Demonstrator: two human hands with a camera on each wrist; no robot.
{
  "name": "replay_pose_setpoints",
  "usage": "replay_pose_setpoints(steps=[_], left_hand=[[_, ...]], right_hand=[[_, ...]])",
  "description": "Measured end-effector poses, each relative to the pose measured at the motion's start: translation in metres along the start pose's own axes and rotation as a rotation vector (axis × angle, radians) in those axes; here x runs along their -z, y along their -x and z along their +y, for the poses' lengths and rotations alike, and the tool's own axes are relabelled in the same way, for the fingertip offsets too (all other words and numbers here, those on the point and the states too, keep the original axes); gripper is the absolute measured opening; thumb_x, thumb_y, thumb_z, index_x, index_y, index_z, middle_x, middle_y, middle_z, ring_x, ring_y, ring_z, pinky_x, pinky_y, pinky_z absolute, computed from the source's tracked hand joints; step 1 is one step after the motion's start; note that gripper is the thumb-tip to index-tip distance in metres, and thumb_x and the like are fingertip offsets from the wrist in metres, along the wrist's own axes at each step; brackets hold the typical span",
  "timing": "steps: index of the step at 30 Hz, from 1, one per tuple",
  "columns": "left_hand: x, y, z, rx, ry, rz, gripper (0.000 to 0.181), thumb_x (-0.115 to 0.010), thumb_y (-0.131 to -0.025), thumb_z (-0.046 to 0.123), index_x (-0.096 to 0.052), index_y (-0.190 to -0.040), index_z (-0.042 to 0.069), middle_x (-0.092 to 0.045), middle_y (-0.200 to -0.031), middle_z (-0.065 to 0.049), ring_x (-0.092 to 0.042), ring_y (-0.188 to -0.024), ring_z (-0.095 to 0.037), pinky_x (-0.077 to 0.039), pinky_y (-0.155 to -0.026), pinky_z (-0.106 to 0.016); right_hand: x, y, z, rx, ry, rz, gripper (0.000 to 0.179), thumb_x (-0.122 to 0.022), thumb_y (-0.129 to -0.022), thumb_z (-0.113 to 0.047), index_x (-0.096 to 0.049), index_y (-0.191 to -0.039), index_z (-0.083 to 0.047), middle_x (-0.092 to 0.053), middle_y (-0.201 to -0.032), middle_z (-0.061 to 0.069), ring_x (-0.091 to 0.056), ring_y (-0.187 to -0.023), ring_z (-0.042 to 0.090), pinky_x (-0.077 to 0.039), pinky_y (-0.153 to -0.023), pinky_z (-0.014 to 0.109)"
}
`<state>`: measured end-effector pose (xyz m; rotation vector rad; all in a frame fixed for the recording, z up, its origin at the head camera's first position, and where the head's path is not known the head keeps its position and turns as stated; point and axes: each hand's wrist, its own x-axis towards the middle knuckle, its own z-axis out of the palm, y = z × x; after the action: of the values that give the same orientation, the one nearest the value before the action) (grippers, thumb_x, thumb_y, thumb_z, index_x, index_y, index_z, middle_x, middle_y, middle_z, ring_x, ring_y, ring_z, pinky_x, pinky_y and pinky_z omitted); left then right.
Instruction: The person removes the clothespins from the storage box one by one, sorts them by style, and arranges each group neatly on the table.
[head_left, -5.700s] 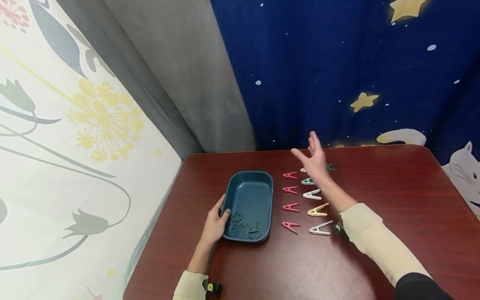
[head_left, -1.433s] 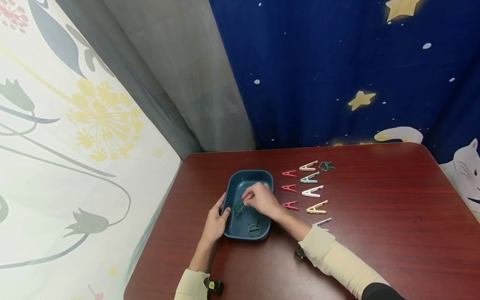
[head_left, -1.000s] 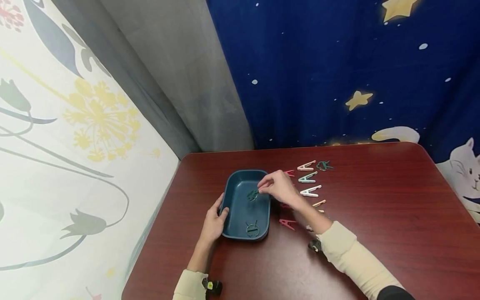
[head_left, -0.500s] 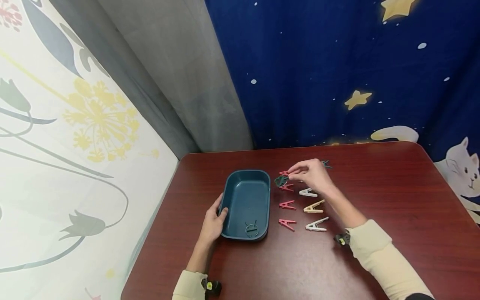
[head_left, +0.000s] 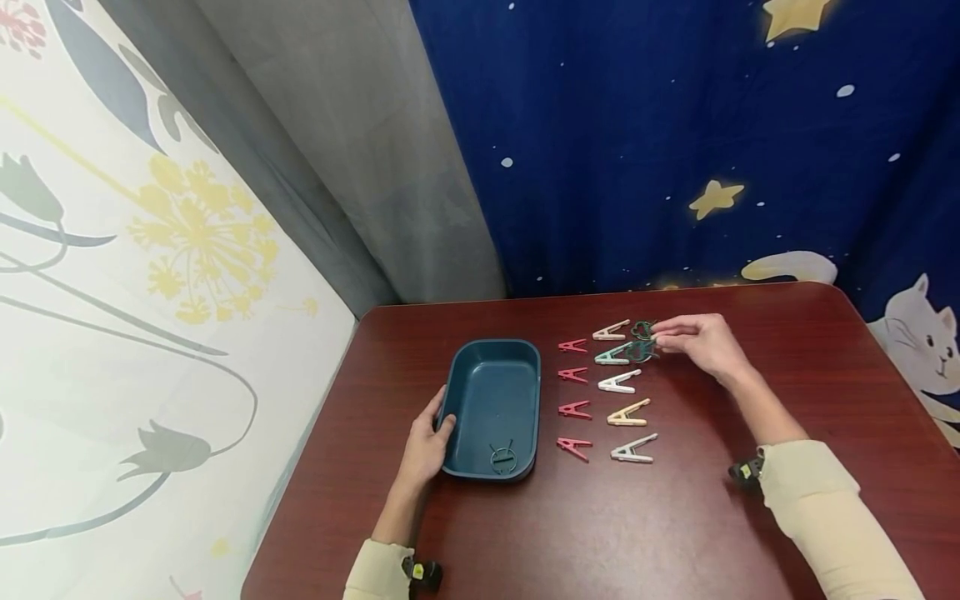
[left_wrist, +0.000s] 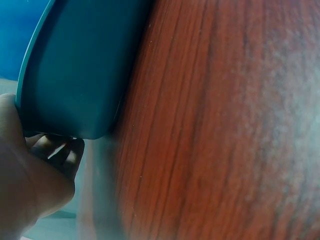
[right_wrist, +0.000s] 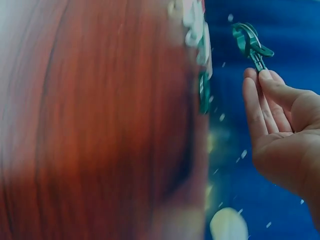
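My left hand (head_left: 425, 446) grips the left rim of a deep blue plastic tray (head_left: 451, 400), thumb over the edge; in the left wrist view its fingers curl behind the tray wall (left_wrist: 75, 95). One dark green plant clip (head_left: 503, 459) lies in the tray's near end. My right hand (head_left: 708, 343) pinches another green plant clip (right_wrist: 251, 47) by its handles between thumb and fingertips, raised above the table in the right wrist view. In the head view that clip is near a green plant clip (head_left: 642, 329) at the far end of the rows.
Right of the tray runs a column of red clothespins (head_left: 574, 409). Beside it a second column holds white, mint and yellow clothespins (head_left: 628, 412). The reddish wooden table (head_left: 600, 533) ends at a blue starry curtain (head_left: 600, 167); a patterned wall (head_left: 247, 275) stands left.
My right hand has taken a green plant clip out of the tray and carried it right, past the clothespins, to the far end of the columns. The left hand keeps its hold on the tray.
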<state>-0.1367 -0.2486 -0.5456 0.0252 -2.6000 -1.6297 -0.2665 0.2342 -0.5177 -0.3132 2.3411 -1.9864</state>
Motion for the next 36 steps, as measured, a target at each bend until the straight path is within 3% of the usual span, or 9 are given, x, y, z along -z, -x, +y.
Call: replay_pose_setpoints(steps=[6, 11, 20, 26, 36], left_hand=[[0.001, 0.000, -0.001, -0.010, 0.012, -0.006, 0.060, -0.057, -0.109, 0.003, -0.038, -0.165, 0.008, -0.050, -0.160, -0.016, -0.050, -0.141, -0.034, -0.042, -0.110, -0.058], [0.001, 0.000, -0.001, -0.010, 0.003, -0.008, 0.060, -0.058, -0.108, 0.003, -0.039, -0.165, 0.008, -0.051, -0.160, -0.015, -0.051, -0.141, -0.033, -0.043, -0.109, -0.057], [0.001, 0.000, 0.000, -0.016, -0.022, -0.014, 0.059, -0.057, -0.109, 0.004, -0.039, -0.165, 0.007, -0.052, -0.158, -0.017, -0.053, -0.138, -0.034, -0.045, -0.108, -0.057], [0.001, 0.001, -0.001, -0.021, -0.030, -0.006, 0.060, -0.058, -0.108, 0.004, -0.039, -0.165, 0.007, -0.053, -0.157, -0.017, -0.054, -0.138, -0.035, -0.046, -0.107, -0.057], [0.001, 0.001, 0.000, -0.008, 0.014, 0.003, 0.061, -0.059, -0.108, 0.003, -0.039, -0.165, 0.006, -0.051, -0.158, -0.020, -0.052, -0.139, -0.039, -0.043, -0.109, -0.060]], right_hand=[[0.023, 0.001, 0.021, -0.085, -0.009, 0.009, 0.037, -0.071, -0.099, 0.003, -0.063, -0.132, 0.019, -0.080, -0.099, 0.001, -0.075, -0.087, 0.005, -0.060, -0.084, 0.031], [0.029, 0.004, 0.032, -0.097, 0.081, -0.023, 0.035, -0.072, -0.100, 0.001, -0.065, -0.131, 0.016, -0.080, -0.101, 0.009, -0.072, -0.086, 0.001, -0.058, -0.079, 0.021], [0.031, -0.001, 0.050, -0.045, 0.158, -0.061, 0.029, -0.068, -0.100, 0.007, -0.067, -0.128, 0.017, -0.076, -0.108, 0.027, -0.072, -0.087, 0.002, -0.055, -0.075, 0.018], [0.033, -0.003, 0.052, -0.050, 0.229, -0.103, 0.027, -0.071, -0.100, 0.002, -0.071, -0.124, 0.013, -0.078, -0.104, 0.023, -0.071, -0.087, 0.005, -0.051, -0.077, 0.015], [0.034, -0.006, 0.057, -0.056, 0.160, -0.152, 0.028, -0.075, -0.095, 0.004, -0.072, -0.121, 0.014, -0.079, -0.099, 0.019, -0.072, -0.086, 0.004, -0.054, -0.076, 0.017]])
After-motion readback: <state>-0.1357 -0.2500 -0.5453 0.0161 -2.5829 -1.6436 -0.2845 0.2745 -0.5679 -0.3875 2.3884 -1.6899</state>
